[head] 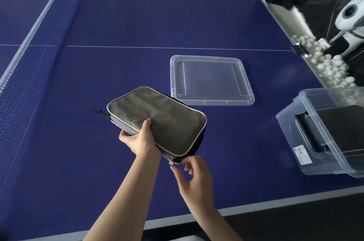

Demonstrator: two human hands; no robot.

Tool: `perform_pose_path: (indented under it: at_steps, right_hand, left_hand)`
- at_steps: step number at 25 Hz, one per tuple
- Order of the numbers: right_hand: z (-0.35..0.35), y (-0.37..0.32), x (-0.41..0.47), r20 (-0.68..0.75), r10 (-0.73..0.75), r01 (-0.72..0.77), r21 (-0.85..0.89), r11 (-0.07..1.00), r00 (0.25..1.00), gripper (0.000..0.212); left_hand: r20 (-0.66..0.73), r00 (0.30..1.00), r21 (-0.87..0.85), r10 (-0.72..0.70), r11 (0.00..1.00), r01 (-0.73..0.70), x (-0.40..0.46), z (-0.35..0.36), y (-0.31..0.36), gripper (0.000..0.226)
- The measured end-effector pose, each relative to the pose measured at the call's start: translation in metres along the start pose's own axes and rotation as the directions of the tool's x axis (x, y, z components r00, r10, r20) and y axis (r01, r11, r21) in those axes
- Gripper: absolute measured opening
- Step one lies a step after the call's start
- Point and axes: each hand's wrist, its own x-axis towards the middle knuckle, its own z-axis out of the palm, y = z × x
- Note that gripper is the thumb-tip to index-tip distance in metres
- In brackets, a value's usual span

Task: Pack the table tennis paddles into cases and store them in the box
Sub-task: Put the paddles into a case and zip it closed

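Note:
A grey rectangular paddle case (157, 118) with pale piping is held tilted above the blue table. My left hand (138, 138) grips its near long edge, thumb on top. Just below the case's near corner, my right hand (194, 177) hovers with fingers apart, close to the metal zipper pull (171, 161) and holding nothing. A clear plastic box (307, 148) stands at the right edge with a dark case (338, 130) inside it. The box's clear lid (210, 80) lies flat on the table beyond the grey case. No paddle is visible.
The net (39, 47) runs along the left side. A white ball-feeding machine (352, 16) and a trough of several white balls (331, 65) sit past the table's right edge. The table's near edge (256, 206) runs diagonally below my right hand.

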Motion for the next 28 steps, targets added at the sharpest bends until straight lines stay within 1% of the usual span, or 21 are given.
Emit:
perform_pose_path:
  at_steps: [2,3,6,11,18,23,25,28]
  right_hand:
    - [0.008,-0.008,0.004,-0.053,0.032,-0.035,-0.049,0.998,0.998,0.036]
    - [0.009,-0.01,0.007,-0.089,0.045,-0.051,-0.069,0.996,0.995,0.035]
    - [0.01,-0.012,0.014,-0.163,0.05,-0.065,-0.087,0.994,0.985,0.024]
    - [0.004,-0.008,0.014,-0.158,-0.111,0.085,-0.161,0.983,0.981,0.007]
    - [-0.002,-0.005,0.015,-0.163,-0.157,0.136,-0.136,0.981,0.974,0.006]
    - [-0.02,0.015,0.02,-0.174,-0.086,0.057,-0.164,0.985,0.981,0.014]
    - [-0.023,0.021,0.025,-0.173,-0.053,0.024,-0.163,0.986,0.983,0.014]
    - [-0.025,0.027,0.036,-0.201,0.031,-0.054,-0.11,0.992,0.979,0.012]
  left_hand:
    - [-0.039,0.999,-0.049,-0.011,0.999,0.009,-0.007,0.004,-0.001,0.074]
    - [-0.057,0.998,-0.069,-0.018,0.998,0.014,-0.01,0.006,-0.002,0.073]
    - [-0.091,0.995,-0.094,-0.038,0.995,0.029,-0.016,0.009,-0.002,0.072]
    - [-0.097,0.994,-0.089,-0.057,0.995,0.049,-0.018,0.009,0.002,0.074]
    - [-0.079,0.996,-0.08,-0.038,0.996,0.032,-0.015,0.003,0.01,0.076]
    - [-0.04,0.999,-0.027,-0.008,1.0,0.007,-0.006,-0.008,0.016,0.078]
    - [-0.001,1.0,0.005,0.0,1.0,0.0,-0.004,-0.013,0.015,0.078]
    - [0.09,0.996,0.038,0.0,0.999,-0.003,-0.002,-0.02,0.015,0.073]
